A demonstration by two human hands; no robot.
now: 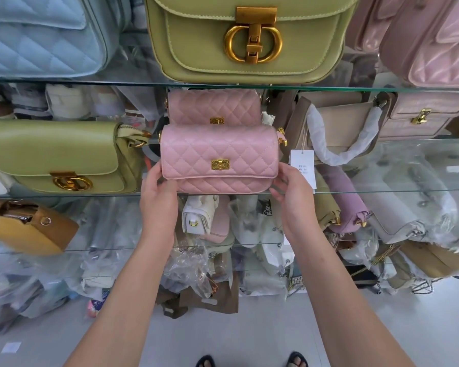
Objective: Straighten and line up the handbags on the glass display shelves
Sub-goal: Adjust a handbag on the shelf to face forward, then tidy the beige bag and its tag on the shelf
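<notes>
the pink quilted handbag (219,157) sits at the front edge of the middle glass shelf (382,191), centre of the frame, its base just at the lip. the left hand (158,197) grips its left end and the right hand (293,200) grips its right end, thumbs on the front, the two hands apart with the bag between them. a narrow gap lies to each side of the bag.

a second pink quilted bag (214,107) stands close behind it. a green handbag (56,154) is near on the left; a beige bag (339,128) with a paper-wrapped handle is near on the right. the upper glass shelf (90,82) hangs close above, carrying a green clasp bag (249,41).

a white price tag (302,165) hangs just beside the right hand; its print is too blurred to read.
</notes>
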